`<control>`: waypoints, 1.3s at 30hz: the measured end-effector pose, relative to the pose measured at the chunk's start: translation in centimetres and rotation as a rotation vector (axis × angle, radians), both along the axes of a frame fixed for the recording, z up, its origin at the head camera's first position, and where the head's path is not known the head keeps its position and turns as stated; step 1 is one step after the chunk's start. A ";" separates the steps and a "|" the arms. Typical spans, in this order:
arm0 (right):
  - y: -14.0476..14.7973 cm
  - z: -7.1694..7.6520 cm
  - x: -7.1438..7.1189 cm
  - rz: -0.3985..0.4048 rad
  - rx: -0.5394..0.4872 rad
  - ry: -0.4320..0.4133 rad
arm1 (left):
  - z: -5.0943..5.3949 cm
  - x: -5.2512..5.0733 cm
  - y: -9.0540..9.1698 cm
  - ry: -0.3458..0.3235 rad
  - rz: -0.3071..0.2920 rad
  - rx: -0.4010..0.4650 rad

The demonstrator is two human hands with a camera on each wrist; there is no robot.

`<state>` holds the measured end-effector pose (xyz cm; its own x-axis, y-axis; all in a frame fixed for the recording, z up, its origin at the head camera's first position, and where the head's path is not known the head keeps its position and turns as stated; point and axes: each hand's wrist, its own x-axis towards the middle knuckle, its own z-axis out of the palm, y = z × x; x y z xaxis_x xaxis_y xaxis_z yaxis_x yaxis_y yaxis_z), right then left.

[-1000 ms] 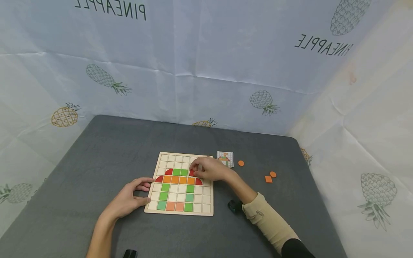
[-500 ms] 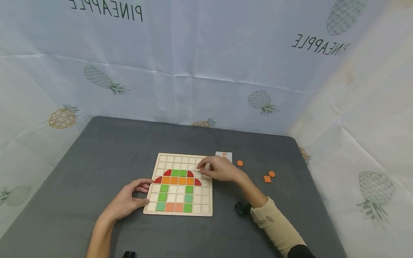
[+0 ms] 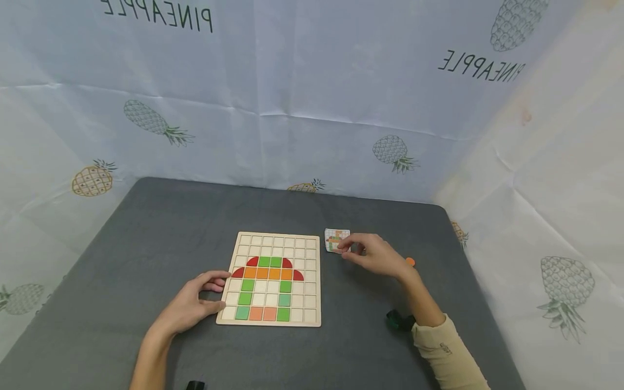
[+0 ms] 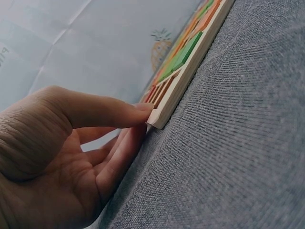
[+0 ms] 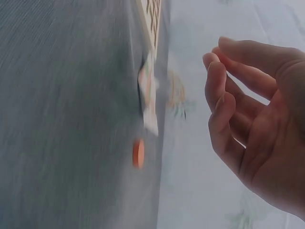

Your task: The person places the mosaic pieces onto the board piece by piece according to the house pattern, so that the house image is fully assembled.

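A square wooden grid board (image 3: pixel 312 298) lies on the table, bearing flat green, orange, salmon and red pieces in a mushroom-like pattern. My left hand (image 3: pixel 187 306) rests at its left side, thumb and index fingertip touching the edge. In the left wrist view the thumb of the left hand (image 4: pixel 66 138) lies fairly straight against the corner of the board (image 4: pixel 164 109). My right hand (image 3: pixel 375 254) hovers right of the board, fingers loosely bent and holding nothing. Its fingertips overlap a small printed pattern card (image 3: pixel 331 234); the right wrist view shows the hand (image 5: pixel 267 114) well above the table.
An orange disc (image 5: pixel 138 153) lies near the card. Another orange disc (image 3: pixel 410 261) shows partly behind the right forearm. A dark object (image 3: pixel 397 320) is by the right wrist and a black one (image 3: pixel 196 385) at the front. A pineapple-print curtain (image 3: pixel 292 65) hangs behind the table.
My right hand has let go of a red quarter-circle piece on the board and moved right, past the board's edge to the card. The left hand has stayed at the board.
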<state>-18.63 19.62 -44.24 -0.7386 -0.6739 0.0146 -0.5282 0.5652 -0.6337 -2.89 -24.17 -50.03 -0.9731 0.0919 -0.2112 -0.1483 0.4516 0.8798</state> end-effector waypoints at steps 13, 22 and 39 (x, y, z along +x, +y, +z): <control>8.8 -0.2 1.3 -0.137 -0.023 -0.004 | 0.1 -0.1 -0.1 0.003 -0.007 0.012; 13.0 -1.2 1.1 -0.216 0.016 -0.125 | 0.1 -0.1 0.0 0.006 -0.006 0.013; 14.9 -3.5 -0.3 -0.183 0.097 -0.127 | 0.0 -0.1 0.0 0.008 -0.008 0.001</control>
<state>-18.98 34.47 -47.77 -0.8403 -0.5225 -0.1445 -0.3307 0.7053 -0.6271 -2.94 -24.17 -49.99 -0.9741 0.0994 -0.2031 -0.1375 0.4522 0.8812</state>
